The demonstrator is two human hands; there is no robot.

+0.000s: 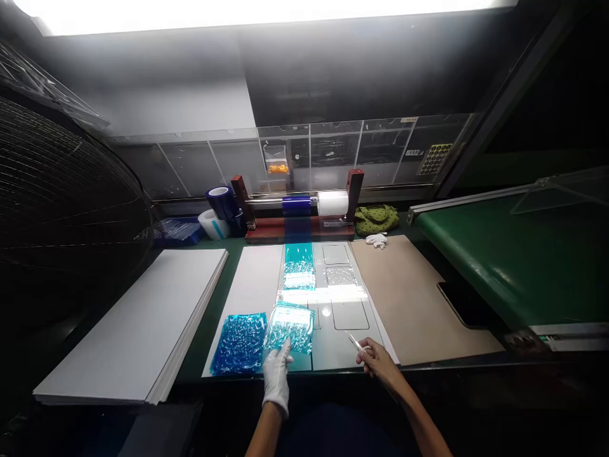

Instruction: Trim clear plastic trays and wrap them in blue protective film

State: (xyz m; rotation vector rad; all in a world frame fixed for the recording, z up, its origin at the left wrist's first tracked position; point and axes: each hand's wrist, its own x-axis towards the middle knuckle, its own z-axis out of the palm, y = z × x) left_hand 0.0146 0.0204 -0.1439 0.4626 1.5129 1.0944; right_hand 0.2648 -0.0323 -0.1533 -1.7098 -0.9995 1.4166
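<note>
I watched the gloved left hand resting on a crinkled blue film sheet, while the bare right hand, well apart, apparently pinched small scissors.

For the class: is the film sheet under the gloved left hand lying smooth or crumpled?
Crumpled: the film sheet under the gloved left hand shows creases and glints all over.

Above us a bright ceiling light panel glares along the top of the frame, a large black wire-guarded fan fills the left side, a glass-paned partition runs across the back, and a green conveyor belt angles along the right.
</note>
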